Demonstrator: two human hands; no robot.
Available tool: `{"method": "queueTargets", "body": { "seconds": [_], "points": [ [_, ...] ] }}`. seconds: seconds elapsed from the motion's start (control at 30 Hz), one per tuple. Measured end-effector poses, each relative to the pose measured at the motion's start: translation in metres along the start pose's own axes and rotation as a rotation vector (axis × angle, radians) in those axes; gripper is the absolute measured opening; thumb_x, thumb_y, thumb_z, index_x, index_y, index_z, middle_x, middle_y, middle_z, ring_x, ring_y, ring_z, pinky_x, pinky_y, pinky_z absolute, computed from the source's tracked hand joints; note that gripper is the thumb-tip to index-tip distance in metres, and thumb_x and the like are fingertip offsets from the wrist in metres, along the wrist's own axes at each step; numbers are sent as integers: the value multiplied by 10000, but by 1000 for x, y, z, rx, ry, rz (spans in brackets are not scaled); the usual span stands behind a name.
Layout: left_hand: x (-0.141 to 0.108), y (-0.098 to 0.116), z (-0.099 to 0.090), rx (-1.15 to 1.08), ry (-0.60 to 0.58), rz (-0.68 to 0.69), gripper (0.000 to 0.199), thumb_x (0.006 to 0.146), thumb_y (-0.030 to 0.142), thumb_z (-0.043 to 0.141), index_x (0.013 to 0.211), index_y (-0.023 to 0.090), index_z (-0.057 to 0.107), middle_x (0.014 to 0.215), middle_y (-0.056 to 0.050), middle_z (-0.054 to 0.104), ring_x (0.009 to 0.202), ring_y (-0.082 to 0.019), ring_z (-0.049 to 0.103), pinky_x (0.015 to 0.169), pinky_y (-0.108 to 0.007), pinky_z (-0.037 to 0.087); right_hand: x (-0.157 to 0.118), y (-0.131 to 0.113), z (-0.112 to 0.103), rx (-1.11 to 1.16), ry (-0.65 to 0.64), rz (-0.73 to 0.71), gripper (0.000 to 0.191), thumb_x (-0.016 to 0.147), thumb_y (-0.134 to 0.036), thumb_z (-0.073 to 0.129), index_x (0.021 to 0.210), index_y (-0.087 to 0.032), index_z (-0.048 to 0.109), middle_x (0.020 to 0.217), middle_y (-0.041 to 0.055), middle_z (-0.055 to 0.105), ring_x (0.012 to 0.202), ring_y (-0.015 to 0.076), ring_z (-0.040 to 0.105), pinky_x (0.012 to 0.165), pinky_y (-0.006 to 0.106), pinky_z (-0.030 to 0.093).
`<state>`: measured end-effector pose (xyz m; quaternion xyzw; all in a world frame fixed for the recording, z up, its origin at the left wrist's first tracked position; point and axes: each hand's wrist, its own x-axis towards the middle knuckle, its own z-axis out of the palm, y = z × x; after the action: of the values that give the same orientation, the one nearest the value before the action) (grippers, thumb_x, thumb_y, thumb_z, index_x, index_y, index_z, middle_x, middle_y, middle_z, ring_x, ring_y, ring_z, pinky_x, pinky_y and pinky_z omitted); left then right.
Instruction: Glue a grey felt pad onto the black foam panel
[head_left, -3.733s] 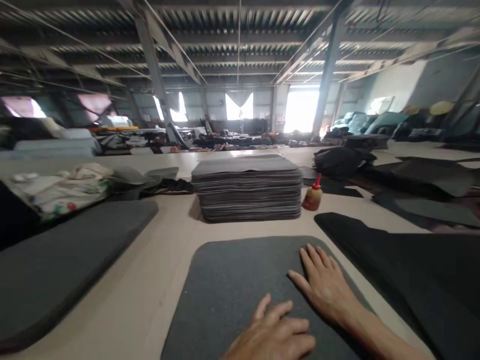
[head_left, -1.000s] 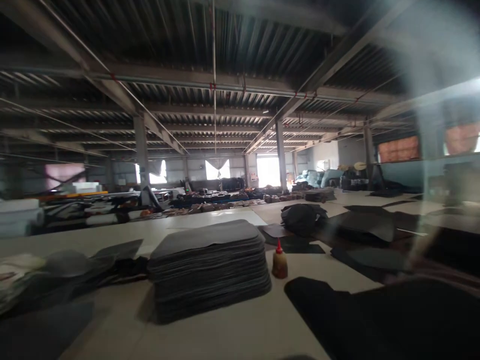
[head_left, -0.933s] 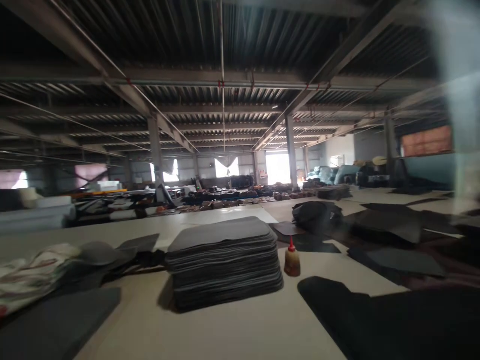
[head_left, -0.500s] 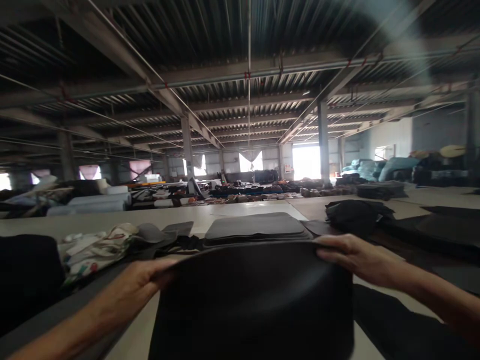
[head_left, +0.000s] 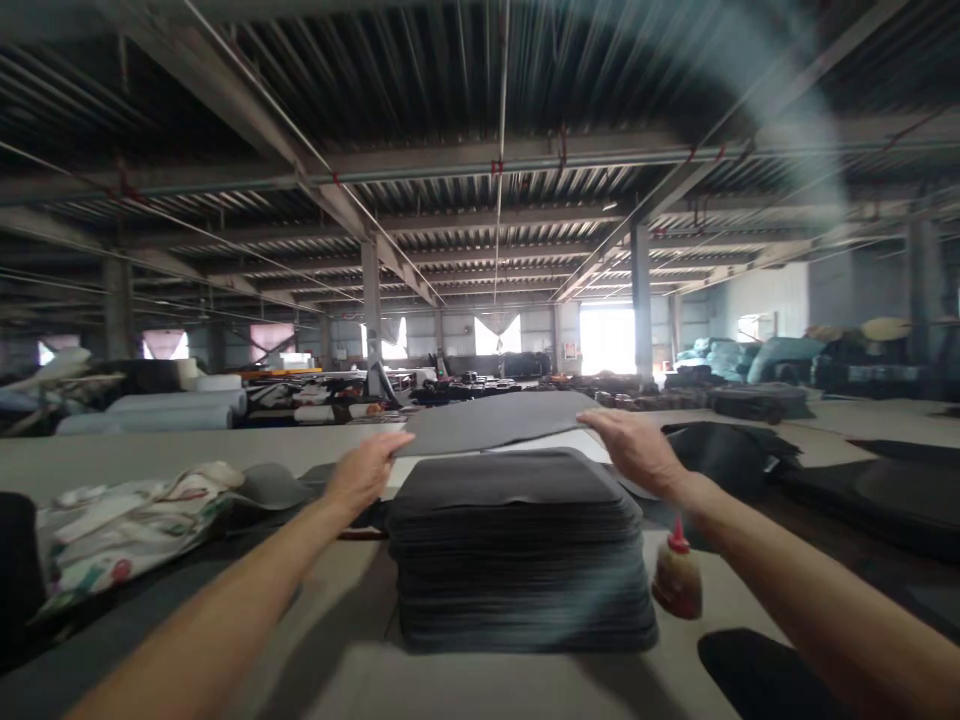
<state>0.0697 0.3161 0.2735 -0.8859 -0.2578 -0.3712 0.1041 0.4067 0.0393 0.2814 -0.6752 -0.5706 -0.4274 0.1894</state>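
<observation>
Between my hands a thin dark grey sheet (head_left: 491,420) with rounded corners is held up, its near edge bowed. My left hand (head_left: 367,468) pinches its left near corner, and my right hand (head_left: 634,450) pinches the right one. Just below and nearer stands a tall stack of matching dark grey sheets (head_left: 521,560) on the pale table (head_left: 450,685). The held sheet hangs above and behind the stack's top. Right of the stack, under my right forearm, stands a small squeeze bottle (head_left: 677,575) with a red nozzle and brownish contents.
At left lies a crumpled printed white cloth (head_left: 142,515) beside dark material. Black pieces (head_left: 731,455) are heaped at right, with another dark flat piece (head_left: 757,670) near the front. White rolls (head_left: 157,412) lie farther back on the left.
The sheet, earlier held upright close to me and covering the stack, has moved forward and tilted flatter beyond it. Both hands moved away from me with it; the stack and bottle now show.
</observation>
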Motion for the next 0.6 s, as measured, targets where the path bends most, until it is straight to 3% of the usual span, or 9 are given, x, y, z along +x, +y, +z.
{"method": "queueTargets", "body": {
  "seconds": [0.07, 0.17, 0.23, 0.47, 0.6],
  "points": [
    [-4, -5, 42, 7, -121, -33, 519, 851, 114, 382, 1277, 221, 657, 1342, -37, 644, 1269, -193, 572, 1137, -331, 392, -15, -3, 36, 6, -236, 28, 530, 909, -34, 355, 1321, -228, 625, 1274, 95, 660, 1129, 249, 637, 966, 383, 495],
    [-12, -12, 75, 8, -194, -71, 540, 823, 96, 385, 1260, 227, 673, 1294, -53, 674, 1220, -210, 613, 1081, -337, 439, -32, -8, 68, 21, -353, 56, 569, 849, -11, 362, 1285, -238, 649, 1199, 88, 695, 1047, 254, 680, 863, 352, 520],
    [-12, -17, 81, -6, -222, -66, 546, 834, 111, 376, 1288, 222, 658, 1323, -56, 656, 1243, -216, 598, 1082, -337, 432, -36, -9, 72, 23, -382, 71, 599, 822, -2, 357, 1304, -229, 631, 1225, 101, 680, 1067, 267, 675, 850, 353, 513],
    [-7, -27, 77, -79, -270, -27, 560, 790, 124, 392, 1245, 269, 684, 1310, -2, 665, 1234, -197, 603, 1095, -320, 423, -33, -8, 58, 5, -472, 11, 568, 796, 12, 357, 1238, -200, 645, 1149, 124, 681, 1002, 284, 682, 819, 374, 508],
    [-5, -27, 73, -93, -236, -63, 621, 727, 130, 375, 1279, 186, 656, 1340, -40, 645, 1270, -198, 579, 1125, -315, 404, -38, -12, 56, 9, -518, -23, 614, 799, 9, 412, 1361, -191, 559, 1355, 147, 580, 1212, 287, 584, 977, 422, 481]
  ]
}}
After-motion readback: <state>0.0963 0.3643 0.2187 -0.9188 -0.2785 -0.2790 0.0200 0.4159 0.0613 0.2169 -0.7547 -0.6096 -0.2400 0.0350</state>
